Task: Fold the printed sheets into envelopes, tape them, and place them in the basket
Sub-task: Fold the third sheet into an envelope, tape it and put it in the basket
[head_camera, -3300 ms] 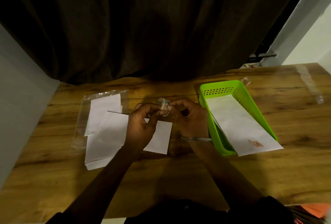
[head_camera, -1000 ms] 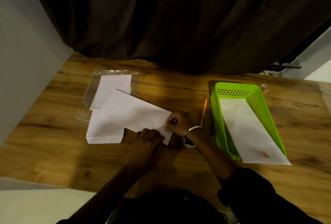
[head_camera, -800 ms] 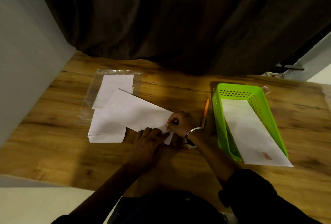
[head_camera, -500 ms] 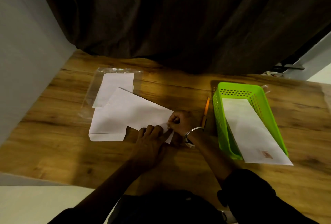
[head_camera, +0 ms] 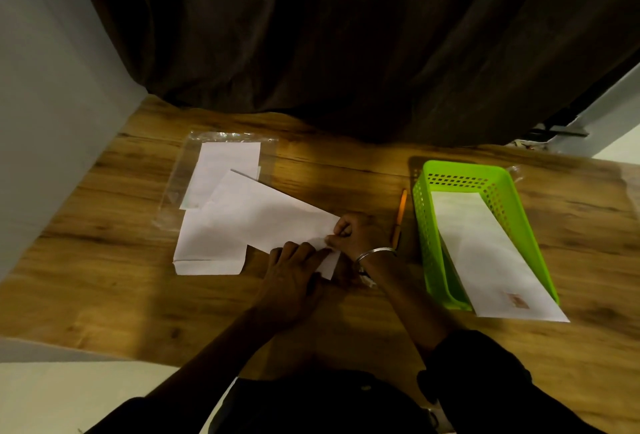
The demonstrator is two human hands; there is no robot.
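Head cam, the only view: a wooden table [head_camera: 346, 329] is seen from above, with a dark curtain [head_camera: 346, 35] hung behind it. A long white envelope [head_camera: 263, 215] is laid diagonally mid-table, its right end pinned under both hands. The left hand [head_camera: 294, 274] is pressed flat on that end, fingers stretched out, nothing gripped. The right hand [head_camera: 353, 236] is curled into a loose fist with thumb and fingertips pinched at the envelope's corner; whether tape is held in there can't be told. A bangle [head_camera: 375, 253] is worn on the right wrist.

Under the envelope's left end, more white sheets [head_camera: 207, 253] are stacked, and another batch is kept in a clear sleeve [head_camera: 180, 184] further back. A pencil [head_camera: 400, 215] is left between the right hand and the green basket [head_camera: 429, 243]. One finished envelope [head_camera: 485, 253] is already propped in the basket, its near end sticking out over the rim.
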